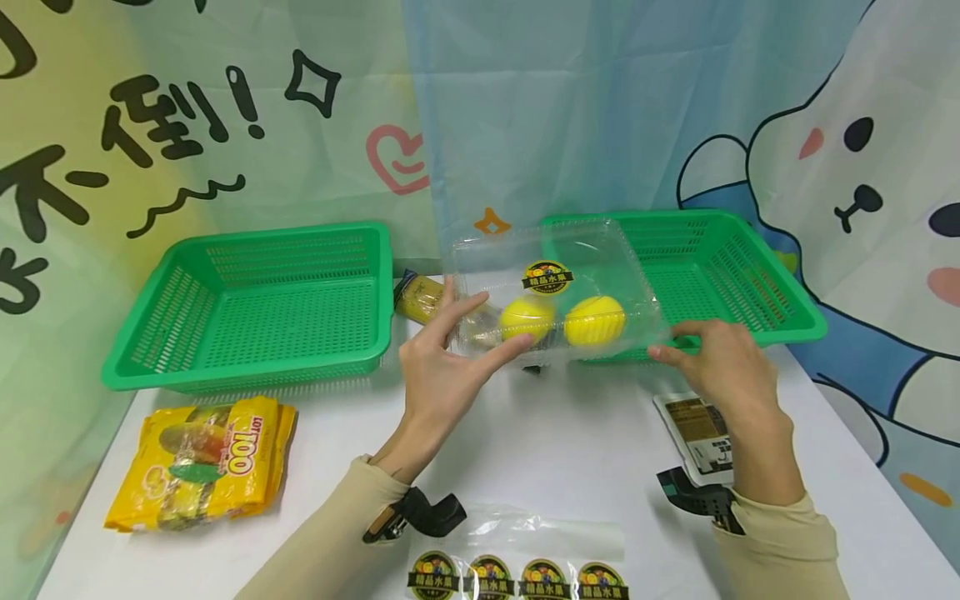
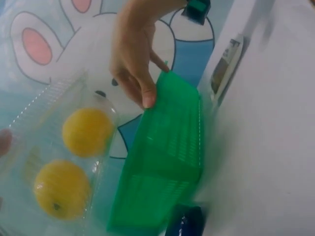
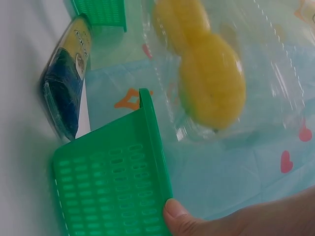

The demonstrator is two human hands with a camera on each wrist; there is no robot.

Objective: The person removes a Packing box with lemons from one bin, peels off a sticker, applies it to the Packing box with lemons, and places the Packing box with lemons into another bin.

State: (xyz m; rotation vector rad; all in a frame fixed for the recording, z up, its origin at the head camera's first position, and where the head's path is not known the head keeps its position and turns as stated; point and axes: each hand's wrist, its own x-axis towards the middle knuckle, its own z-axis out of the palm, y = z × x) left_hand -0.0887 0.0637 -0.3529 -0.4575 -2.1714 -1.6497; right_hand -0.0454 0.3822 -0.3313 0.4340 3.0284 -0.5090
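My left hand [image 1: 442, 367] holds a clear plastic fruit box [image 1: 480, 267] by its left end, raised above the table and tilted. A round black fruit label is stuck on the lid. Inside sit two round yellow fruits [image 1: 595, 321], ribbed on the surface; their exact kind is unclear. To the right, my right hand [image 1: 723, 367] pinches the front rim of the right green basket [image 1: 798, 329]. The left wrist view shows the right hand's thumb and fingers over that rim. Part of the basket shows through the box.
Another green basket [image 1: 247, 375] stands at the back left. Between the baskets lies a yellow and dark-blue packet [image 1: 418, 297]. A yellow mango-print bag [image 1: 202, 462] lies front left, a white-and-brown pouch [image 1: 697, 437] beneath the right forearm, and a strip of round stickers [image 1: 517, 533] in front.
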